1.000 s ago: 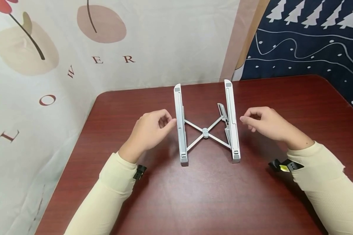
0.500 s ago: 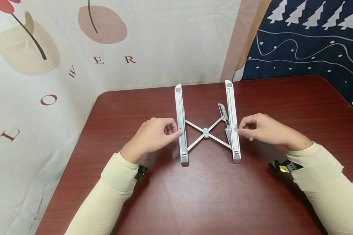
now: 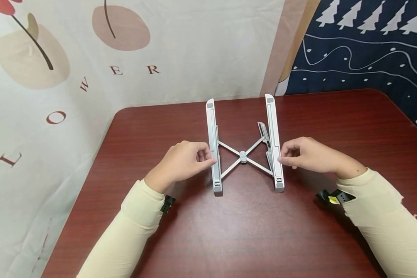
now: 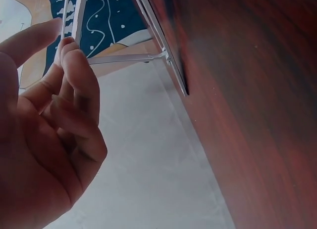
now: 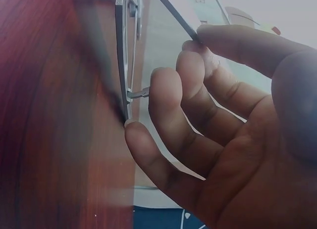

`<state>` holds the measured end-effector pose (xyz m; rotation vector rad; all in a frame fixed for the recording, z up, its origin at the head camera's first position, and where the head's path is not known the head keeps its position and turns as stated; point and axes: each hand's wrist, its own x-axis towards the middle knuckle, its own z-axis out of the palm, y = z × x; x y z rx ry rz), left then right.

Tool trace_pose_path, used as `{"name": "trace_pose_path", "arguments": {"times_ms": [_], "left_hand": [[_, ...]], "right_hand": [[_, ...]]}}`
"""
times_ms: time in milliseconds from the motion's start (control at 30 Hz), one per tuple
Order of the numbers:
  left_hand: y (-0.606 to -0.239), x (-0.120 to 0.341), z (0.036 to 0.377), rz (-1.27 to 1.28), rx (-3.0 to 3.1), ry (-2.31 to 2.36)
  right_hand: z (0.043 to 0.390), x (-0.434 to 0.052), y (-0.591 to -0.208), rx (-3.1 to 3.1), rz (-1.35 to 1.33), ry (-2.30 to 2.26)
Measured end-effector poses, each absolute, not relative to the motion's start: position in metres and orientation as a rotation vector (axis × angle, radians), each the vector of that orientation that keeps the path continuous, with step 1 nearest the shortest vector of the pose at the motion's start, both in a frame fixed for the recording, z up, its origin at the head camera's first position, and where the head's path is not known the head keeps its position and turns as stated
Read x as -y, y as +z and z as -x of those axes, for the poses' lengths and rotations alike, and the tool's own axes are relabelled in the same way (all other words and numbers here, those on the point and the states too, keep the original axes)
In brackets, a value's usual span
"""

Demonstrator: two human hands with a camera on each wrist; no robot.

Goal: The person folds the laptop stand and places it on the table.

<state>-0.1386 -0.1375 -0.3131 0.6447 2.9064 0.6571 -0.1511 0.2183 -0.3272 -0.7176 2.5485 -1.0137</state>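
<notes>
A silver folding laptop stand (image 3: 243, 156) stands opened on the table, its two long rails joined by an X of thin struts. My left hand (image 3: 182, 160) pinches the left rail near its middle, thumb on the upper face. On the opposite side, my right hand (image 3: 307, 155) holds the right rail between thumb and fingertips. The left wrist view has the upper rail (image 4: 79, 19) between thumb and forefinger, above a lower leg. From the right wrist, the rail (image 5: 176, 14) ends at the thumb tip, with other fingers curled below it.
The reddish-brown wooden table (image 3: 246, 231) has rounded far corners. Behind it hangs a pale printed cloth (image 3: 201, 46) with letters, beside a dark blue cloth (image 3: 354, 58) with white trees. A black strap device (image 3: 335, 197) sits under the right wrist.
Both hands have come nearer to the stand and toward the person, from beside the rails to pinching them. The stand stays in place.
</notes>
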Motion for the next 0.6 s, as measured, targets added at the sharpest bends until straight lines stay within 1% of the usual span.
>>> {"name": "trace_pose_path", "arguments": {"times_ms": [600], "left_hand": [[-0.3211, 0.1397, 0.1427, -0.678, -2.806, 0.557]], "right_hand": [[0.1525, -0.2171, -0.3293, -2.492, 0.731, -0.95]]}}
